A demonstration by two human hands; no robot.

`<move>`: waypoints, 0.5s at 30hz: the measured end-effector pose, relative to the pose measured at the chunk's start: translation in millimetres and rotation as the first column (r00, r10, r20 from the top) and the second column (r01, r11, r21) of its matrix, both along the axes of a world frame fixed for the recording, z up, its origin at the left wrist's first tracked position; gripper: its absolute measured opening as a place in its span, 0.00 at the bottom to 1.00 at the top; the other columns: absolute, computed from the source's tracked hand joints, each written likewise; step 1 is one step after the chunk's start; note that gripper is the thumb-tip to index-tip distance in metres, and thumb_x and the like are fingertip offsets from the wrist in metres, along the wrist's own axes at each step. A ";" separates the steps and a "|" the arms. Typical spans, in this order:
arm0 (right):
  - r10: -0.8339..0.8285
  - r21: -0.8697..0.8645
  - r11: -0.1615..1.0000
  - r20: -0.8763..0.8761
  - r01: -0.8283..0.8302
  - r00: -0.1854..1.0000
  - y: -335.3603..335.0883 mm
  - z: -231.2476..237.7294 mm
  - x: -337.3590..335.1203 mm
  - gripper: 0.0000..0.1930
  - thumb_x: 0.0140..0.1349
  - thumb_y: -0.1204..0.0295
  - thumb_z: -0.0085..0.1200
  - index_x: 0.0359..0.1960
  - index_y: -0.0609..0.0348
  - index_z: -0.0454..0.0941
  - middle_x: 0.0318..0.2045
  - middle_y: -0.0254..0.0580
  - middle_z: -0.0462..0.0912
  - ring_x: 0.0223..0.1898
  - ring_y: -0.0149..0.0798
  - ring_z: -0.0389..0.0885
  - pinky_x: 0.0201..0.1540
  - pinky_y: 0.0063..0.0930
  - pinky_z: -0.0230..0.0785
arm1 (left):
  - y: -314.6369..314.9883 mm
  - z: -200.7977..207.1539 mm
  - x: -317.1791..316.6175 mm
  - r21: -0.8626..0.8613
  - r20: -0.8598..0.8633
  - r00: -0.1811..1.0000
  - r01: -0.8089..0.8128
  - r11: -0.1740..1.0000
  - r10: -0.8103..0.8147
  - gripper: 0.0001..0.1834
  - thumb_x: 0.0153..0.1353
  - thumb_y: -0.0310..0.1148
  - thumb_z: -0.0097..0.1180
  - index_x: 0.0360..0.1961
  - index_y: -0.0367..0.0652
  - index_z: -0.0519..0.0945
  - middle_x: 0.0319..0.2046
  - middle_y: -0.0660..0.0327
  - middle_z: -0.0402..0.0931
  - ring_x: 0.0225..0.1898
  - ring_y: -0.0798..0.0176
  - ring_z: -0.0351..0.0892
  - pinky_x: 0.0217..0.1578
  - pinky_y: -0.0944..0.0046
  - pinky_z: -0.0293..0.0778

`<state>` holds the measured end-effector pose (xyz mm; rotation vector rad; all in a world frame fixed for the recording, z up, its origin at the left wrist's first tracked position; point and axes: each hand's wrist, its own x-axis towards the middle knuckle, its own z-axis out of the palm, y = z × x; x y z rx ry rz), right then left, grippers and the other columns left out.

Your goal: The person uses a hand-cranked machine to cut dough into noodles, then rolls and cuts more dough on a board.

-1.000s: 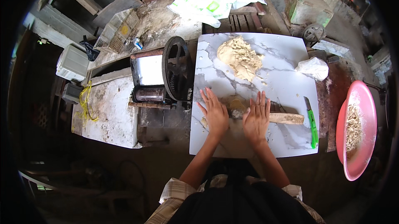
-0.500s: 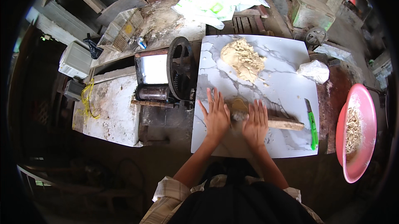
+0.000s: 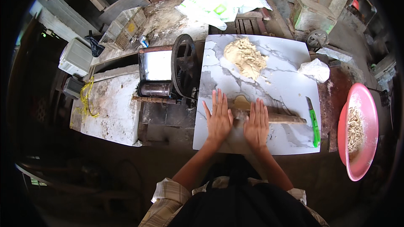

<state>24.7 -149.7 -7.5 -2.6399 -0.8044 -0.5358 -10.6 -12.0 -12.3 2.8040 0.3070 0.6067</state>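
Both palms lie flat over a wooden rolling pin [image 3: 283,118] on a white marble-patterned board [image 3: 290,88]. My left hand [image 3: 219,118] is open, its fingers stretched away from me, and it hides the pin's left end. On the middle of the pin rests my right hand [image 3: 256,121], also open, with straight fingers pointing forward. A flattened piece of dough [image 3: 241,101] shows just beyond the pin between my hands; the rest of it is hidden. Farther back on the board sits a crumbly heap of pale dough [image 3: 245,57].
A green-handled cutter knife [image 3: 314,126] lies at the board's right side, near a white plastic bag [image 3: 314,70]. Farther right, a pink basin [image 3: 369,130] contains pale strips. A hand-cranked roller machine [image 3: 160,73] stands left of the board; a large white sack [image 3: 223,6] lies behind.
The rolling pin has shifted slightly away from me and lies straighter across the board. My right hand has moved a little forward with it. The view has shifted slightly.
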 end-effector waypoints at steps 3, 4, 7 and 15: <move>0.043 -0.016 0.999 -0.014 -0.043 0.999 -5.7 1.3 -12.3 0.27 0.59 0.71 0.45 0.58 0.74 0.61 0.63 0.60 0.58 0.66 0.51 0.57 0.68 0.42 0.47 | -0.2 1.6 -13.3 0.017 -0.047 0.999 -0.024 1.000 0.025 0.29 0.62 0.36 0.41 0.62 0.33 0.60 0.68 0.50 0.48 0.71 0.53 0.40 0.64 0.36 0.32; 0.050 -0.011 0.999 -0.001 -0.050 0.999 -3.9 0.6 -3.4 0.26 0.59 0.71 0.45 0.58 0.74 0.62 0.63 0.60 0.59 0.65 0.51 0.57 0.68 0.42 0.47 | 1.9 4.3 -7.5 0.012 -0.027 1.000 -0.006 1.000 0.007 0.28 0.63 0.37 0.40 0.62 0.32 0.60 0.68 0.50 0.49 0.71 0.52 0.40 0.64 0.36 0.32; 0.046 0.024 0.999 0.082 -0.048 0.996 6.6 -4.1 43.0 0.21 0.61 0.70 0.45 0.52 0.73 0.69 0.57 0.61 0.68 0.63 0.51 0.62 0.67 0.40 0.50 | 10.9 13.3 33.2 0.046 0.006 1.000 -0.004 0.999 0.004 0.28 0.64 0.38 0.40 0.61 0.31 0.61 0.67 0.50 0.49 0.71 0.50 0.40 0.64 0.36 0.32; 0.062 0.026 0.998 0.017 -0.063 0.998 2.6 3.2 3.2 0.29 0.58 0.68 0.48 0.59 0.73 0.60 0.62 0.58 0.61 0.63 0.50 0.60 0.66 0.42 0.50 | 6.4 -4.4 0.5 -0.100 0.080 0.995 0.060 0.993 -0.052 0.25 0.66 0.35 0.40 0.62 0.37 0.63 0.68 0.52 0.48 0.70 0.47 0.39 0.63 0.34 0.32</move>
